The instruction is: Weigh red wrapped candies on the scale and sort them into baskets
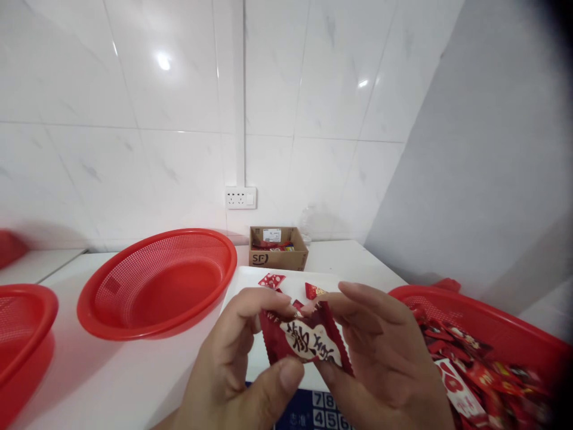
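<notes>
A dark red wrapped packet (pixel 308 340) with a cream label and dark characters is held up in front of me, over a white scale tray. My left hand (pixel 242 358) pinches its left side between thumb and fingers. On the right side, my right hand (pixel 380 352) grips it the same way. Behind the hands, a dotted red packet (pixel 271 280) and a red-and-gold packet (pixel 316 291) lie on the white tray (pixel 250 276); my fingers partly hide other packets there. Below the hands shows the scale's blue keypad panel (pixel 295 412).
A red basket (pixel 156 286) stands to the left, with another red basket (pixel 27 346) at the left edge. A cardboard box (pixel 278 260) holding packets sits near the wall socket (pixel 240 197). At right, a red basket (pixel 474 304) holds many red packets (pixel 483 376).
</notes>
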Demonstrator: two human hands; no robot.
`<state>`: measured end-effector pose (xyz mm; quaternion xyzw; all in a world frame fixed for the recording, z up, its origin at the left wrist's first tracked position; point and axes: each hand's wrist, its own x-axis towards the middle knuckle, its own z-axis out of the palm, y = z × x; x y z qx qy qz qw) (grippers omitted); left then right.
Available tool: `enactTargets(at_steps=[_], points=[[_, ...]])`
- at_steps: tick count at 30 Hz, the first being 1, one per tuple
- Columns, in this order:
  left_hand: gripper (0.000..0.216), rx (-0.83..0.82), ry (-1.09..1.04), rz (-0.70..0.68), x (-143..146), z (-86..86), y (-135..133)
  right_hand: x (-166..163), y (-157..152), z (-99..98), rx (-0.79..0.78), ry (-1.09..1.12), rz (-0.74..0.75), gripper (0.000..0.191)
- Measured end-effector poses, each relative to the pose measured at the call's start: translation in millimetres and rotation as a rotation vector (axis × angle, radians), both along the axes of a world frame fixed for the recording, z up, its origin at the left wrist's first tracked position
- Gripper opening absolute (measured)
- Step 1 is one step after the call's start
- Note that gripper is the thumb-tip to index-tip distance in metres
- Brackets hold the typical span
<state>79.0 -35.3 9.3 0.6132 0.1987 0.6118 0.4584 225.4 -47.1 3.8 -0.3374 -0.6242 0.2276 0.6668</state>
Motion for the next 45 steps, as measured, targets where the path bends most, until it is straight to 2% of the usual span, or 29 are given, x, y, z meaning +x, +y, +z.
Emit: enactTargets(at_steps=[6, 11, 15, 19, 25, 34, 40, 45], points=[[0.026, -0.260, -0.075, -0.241, -2.4, -1.2, 6.5, 5.0, 3.8, -1.9, 0.037, -0.135, 0.087, 0.053], [0.027, -0.322, -0.172, -0.409, 0.2, -1.7, 9.0, 1.9, 4.9, -1.1, 0.067, -0.093, 0.207, 0.057], [0.030, -0.354, -0.208, -0.488, 0.7, -1.5, 9.2, 0.3, 4.3, -3.0, 0.045, -0.038, 0.195, 0.050], [0.032, -0.364, -0.212, -0.497, 1.0, -3.2, 9.3, -1.7, 3.1, -3.4, 0.020, 0.006, 0.154, 0.039], [0.030, -0.375, -0.202, -0.479, 1.5, -5.9, 10.0, -2.0, 5.3, -0.6, 0.035, -0.010, 0.233, 0.054], [0.030, -0.390, -0.172, -0.524, 1.7, -4.4, 8.1, -1.0, 4.7, -2.3, 0.057, -0.033, 0.182, 0.047], [0.031, -0.381, -0.139, -0.494, 1.2, -4.9, 8.1, -0.9, 4.6, 1.4, 0.005, -0.122, 0.187, 0.055], [0.032, -0.371, -0.120, -0.526, 2.3, -5.1, 8.9, -1.7, 4.7, -1.2, -0.007, -0.162, 0.136, 0.052]])
